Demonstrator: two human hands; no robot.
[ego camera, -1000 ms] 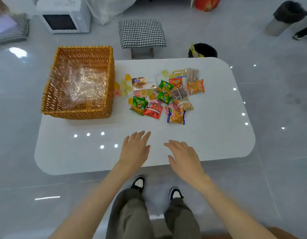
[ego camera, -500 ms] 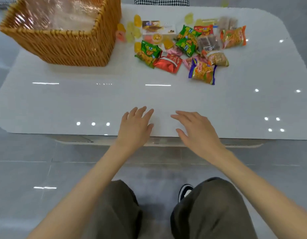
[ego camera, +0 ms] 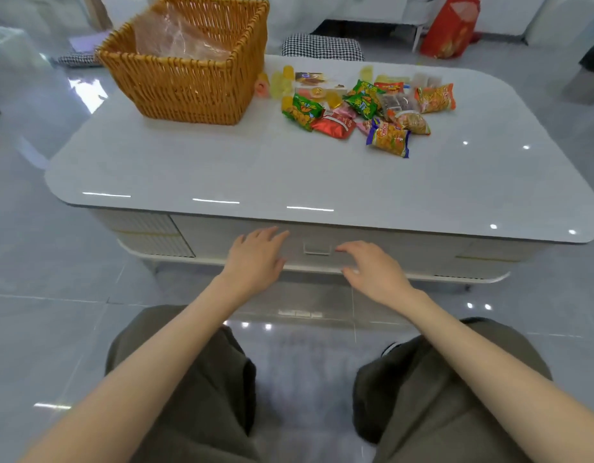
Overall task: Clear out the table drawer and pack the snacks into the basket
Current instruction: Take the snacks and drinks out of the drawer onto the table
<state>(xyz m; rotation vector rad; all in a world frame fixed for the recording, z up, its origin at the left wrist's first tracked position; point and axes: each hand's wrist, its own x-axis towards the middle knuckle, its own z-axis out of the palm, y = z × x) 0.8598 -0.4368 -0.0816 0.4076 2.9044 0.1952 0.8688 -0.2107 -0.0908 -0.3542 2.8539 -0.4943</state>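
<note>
hands flank the drawer handle (ego camera: 317,248), left hand (ego camera: 255,259) and right hand (ego camera: 372,274) released, grasping nothing; off-centre pulling could jam the drawer (ego camera: 372,243).

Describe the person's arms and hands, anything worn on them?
Both forearms are bare to the frame edge, no sleeves in view. The left hand and right hand wear no gloves, and no watch, bracelet or ring shows. Loose olive-brown trousers cover the legs.

basket (ego camera: 188,85): rough woven wicker, clear plastic liner
counter (ego camera: 222,168): smooth, glossy white top
snacks (ego camera: 362,105): shiny plastic wrappers
floor (ego camera: 38,295): glossy tiles
</note>
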